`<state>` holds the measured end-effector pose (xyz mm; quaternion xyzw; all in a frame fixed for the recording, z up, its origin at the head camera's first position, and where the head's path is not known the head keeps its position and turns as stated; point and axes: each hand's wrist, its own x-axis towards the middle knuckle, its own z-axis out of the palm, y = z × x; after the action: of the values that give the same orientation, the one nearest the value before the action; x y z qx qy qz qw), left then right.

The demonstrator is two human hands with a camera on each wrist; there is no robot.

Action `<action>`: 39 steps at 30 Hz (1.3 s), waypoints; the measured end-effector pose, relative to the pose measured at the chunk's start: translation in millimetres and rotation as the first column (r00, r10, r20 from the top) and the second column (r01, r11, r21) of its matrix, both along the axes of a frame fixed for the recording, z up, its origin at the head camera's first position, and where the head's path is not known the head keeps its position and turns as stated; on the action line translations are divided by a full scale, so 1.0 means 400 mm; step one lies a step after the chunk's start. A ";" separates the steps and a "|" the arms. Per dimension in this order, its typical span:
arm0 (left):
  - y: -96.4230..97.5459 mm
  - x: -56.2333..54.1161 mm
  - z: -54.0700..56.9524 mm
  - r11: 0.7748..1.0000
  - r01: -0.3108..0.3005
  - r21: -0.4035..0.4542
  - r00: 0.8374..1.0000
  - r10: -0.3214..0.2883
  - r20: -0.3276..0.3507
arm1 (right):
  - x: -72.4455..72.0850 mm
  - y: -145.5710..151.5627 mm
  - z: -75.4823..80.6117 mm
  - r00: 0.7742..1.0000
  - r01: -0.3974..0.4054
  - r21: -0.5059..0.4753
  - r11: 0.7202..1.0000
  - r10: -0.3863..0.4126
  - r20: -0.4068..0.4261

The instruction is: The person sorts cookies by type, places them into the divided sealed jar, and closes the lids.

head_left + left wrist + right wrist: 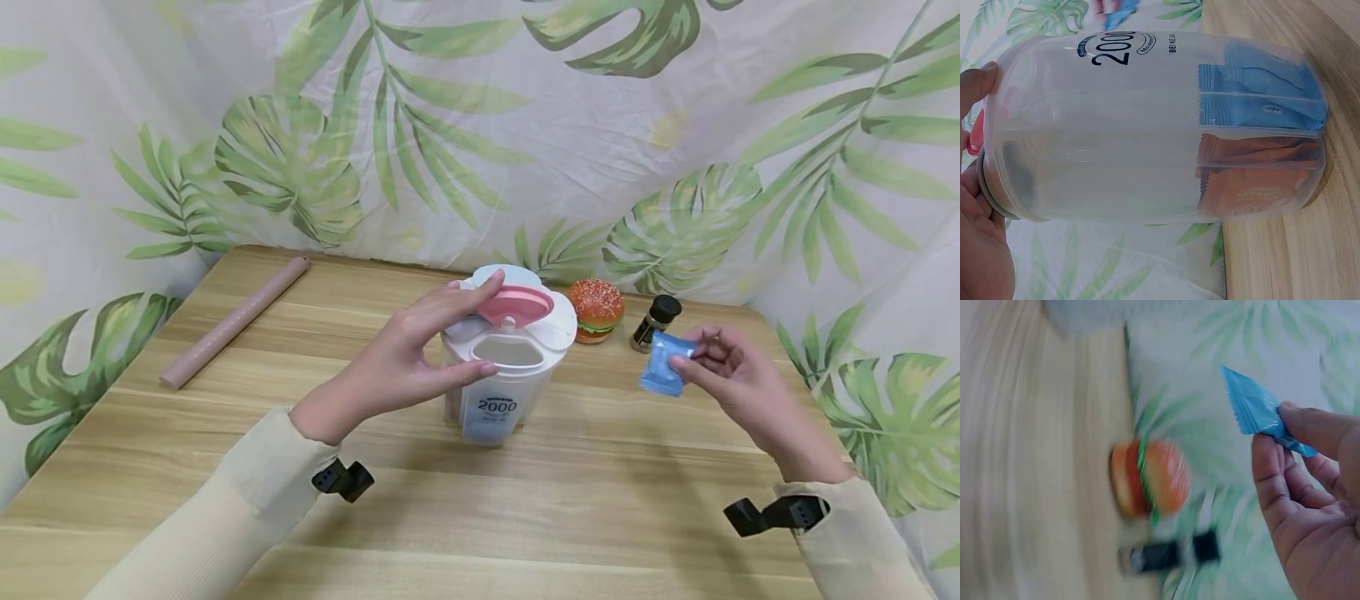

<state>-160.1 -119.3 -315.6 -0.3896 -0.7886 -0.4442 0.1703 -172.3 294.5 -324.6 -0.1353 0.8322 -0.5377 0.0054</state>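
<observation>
A clear storage container [501, 408] with a white lid [558, 321] stands upright at mid-table, marked "2000". Its pink flap [517, 305] is raised, leaving one front opening uncovered. My left hand [397, 350] holds the lid, thumb at the front rim and fingers reaching over the top. Through the wall in the left wrist view, blue packets [1260, 94] and orange-brown packets [1260, 175] lie at the bottom in separate compartments. To the container's right, my right hand [731, 375] pinches a small blue packet [666, 364] between thumb and fingers, above the table.
Behind the right hand are a toy hamburger [596, 310] and a small black-capped bottle [656, 322]. A pinkish rod [236, 321] lies on the wooden table [570, 517] at the left. Leaf-patterned cloth [450, 125] hangs along the table's back edge.
</observation>
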 end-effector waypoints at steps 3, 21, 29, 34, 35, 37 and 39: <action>0.001 0.001 0.001 1.000 0.005 0.005 1.000 -0.005 -0.007 | 0.008 -0.053 0.030 0.996 -0.047 -0.118 0.992 0.038 -0.081; -0.001 0.000 -0.003 1.000 0.002 0.006 1.000 -0.002 0.004 | 0.054 -0.284 0.153 0.875 -0.296 -0.295 0.909 0.133 -0.466; -0.002 -0.002 0.000 1.000 0.008 0.000 1.000 -0.008 0.000 | 0.054 -0.347 0.139 0.825 -0.342 -0.163 0.925 0.212 -0.523; 0.000 -0.003 0.002 1.000 0.011 0.000 1.000 -0.011 -0.007 | 0.059 -0.370 0.131 0.803 -0.319 -0.023 0.947 0.258 -0.538; 0.000 -0.003 0.002 1.000 0.012 0.001 1.000 -0.012 -0.008 | 0.060 -0.373 0.130 0.800 -0.322 -0.003 0.947 0.270 -0.536; -0.001 -0.003 0.002 1.000 0.014 0.003 1.000 -0.014 -0.011 | 0.062 -0.378 0.127 0.795 -0.324 0.042 0.945 0.296 -0.530; -0.001 -0.002 0.001 1.000 0.017 0.007 1.000 -0.017 -0.014 | 0.061 -0.383 0.120 0.779 -0.326 0.088 0.941 0.320 -0.539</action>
<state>-161.0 -119.9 -315.4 -0.3988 -0.7825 -0.4456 0.1733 -147.8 141.3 -276.5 -0.4235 0.7603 -0.4721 -0.1405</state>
